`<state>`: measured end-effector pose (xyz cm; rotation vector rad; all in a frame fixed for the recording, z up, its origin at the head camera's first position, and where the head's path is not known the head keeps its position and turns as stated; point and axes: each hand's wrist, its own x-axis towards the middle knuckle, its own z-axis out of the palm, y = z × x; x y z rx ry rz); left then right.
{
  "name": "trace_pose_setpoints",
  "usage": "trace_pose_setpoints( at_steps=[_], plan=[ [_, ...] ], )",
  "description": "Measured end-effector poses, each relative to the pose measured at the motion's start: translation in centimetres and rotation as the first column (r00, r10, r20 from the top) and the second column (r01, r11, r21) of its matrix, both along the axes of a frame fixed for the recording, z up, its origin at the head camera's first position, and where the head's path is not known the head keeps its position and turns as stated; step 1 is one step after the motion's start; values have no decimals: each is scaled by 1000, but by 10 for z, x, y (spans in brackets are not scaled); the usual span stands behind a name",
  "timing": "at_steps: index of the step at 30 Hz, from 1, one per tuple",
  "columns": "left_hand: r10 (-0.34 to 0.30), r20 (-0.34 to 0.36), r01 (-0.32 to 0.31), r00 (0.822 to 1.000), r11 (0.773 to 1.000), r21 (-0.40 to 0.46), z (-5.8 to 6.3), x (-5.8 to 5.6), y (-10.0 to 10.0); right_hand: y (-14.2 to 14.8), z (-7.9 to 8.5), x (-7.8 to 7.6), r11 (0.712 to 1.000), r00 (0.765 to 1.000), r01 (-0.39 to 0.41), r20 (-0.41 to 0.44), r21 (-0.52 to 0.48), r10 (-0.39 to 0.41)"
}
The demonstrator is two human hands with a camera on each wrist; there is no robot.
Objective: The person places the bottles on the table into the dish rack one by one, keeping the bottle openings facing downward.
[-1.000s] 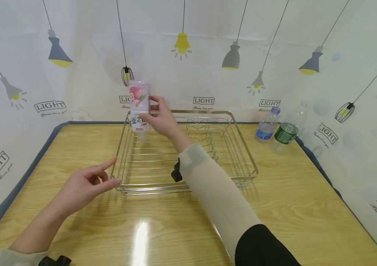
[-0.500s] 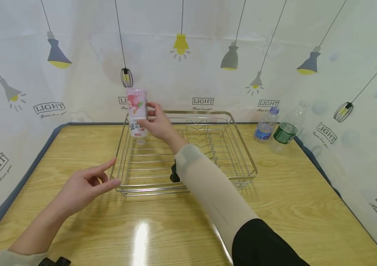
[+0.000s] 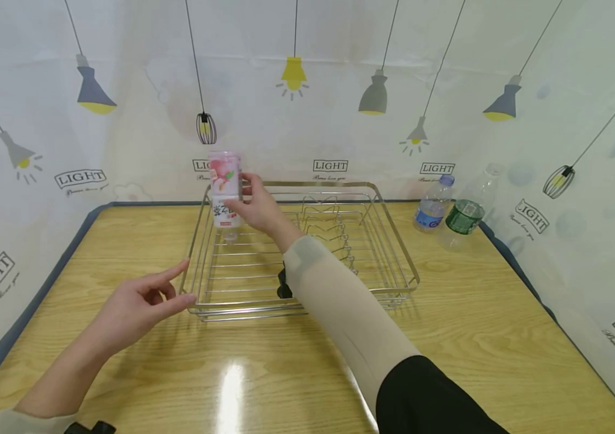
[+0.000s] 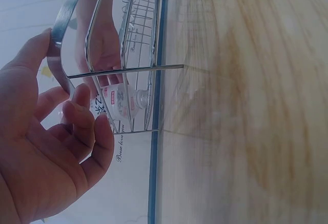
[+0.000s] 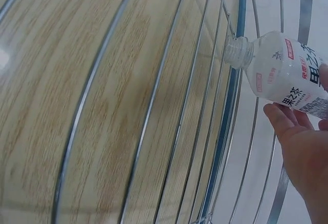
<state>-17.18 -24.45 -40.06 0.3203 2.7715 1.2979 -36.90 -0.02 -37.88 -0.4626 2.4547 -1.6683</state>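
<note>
My right hand [image 3: 258, 205] grips a plastic drink bottle [image 3: 224, 187] with a pink peach label. The bottle is upside down over the left back part of a wire dish rack [image 3: 255, 306]. Its uncapped neck [image 5: 238, 53] points down at the rack's wires in the right wrist view; whether it touches them I cannot tell. My left hand [image 3: 131, 307] holds the rack's front left corner between thumb and index finger. In the left wrist view, that thumb [image 4: 37, 49] lies on the metal rim and the other fingers are bent beneath it.
Two clear bottles stand on the table right of the rack, one with a blue label [image 3: 429, 219] and cap, one with a green label [image 3: 465, 217] and no visible cap. A lamp-printed cloth [image 3: 334, 132] hangs behind the wooden table [image 3: 502, 337].
The right hand has lowered the upside-down bottle somewhat toward the rack's wires. My left hand keeps its place at the corner.
</note>
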Motion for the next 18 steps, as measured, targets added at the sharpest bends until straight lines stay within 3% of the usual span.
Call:
trace_pose_setpoints(
  at_steps=[18],
  plan=[
    [-3,-8,3,1000,1000,17,1,2,2,2,-1,0,990,1000,29,-10,138,-28]
  ],
)
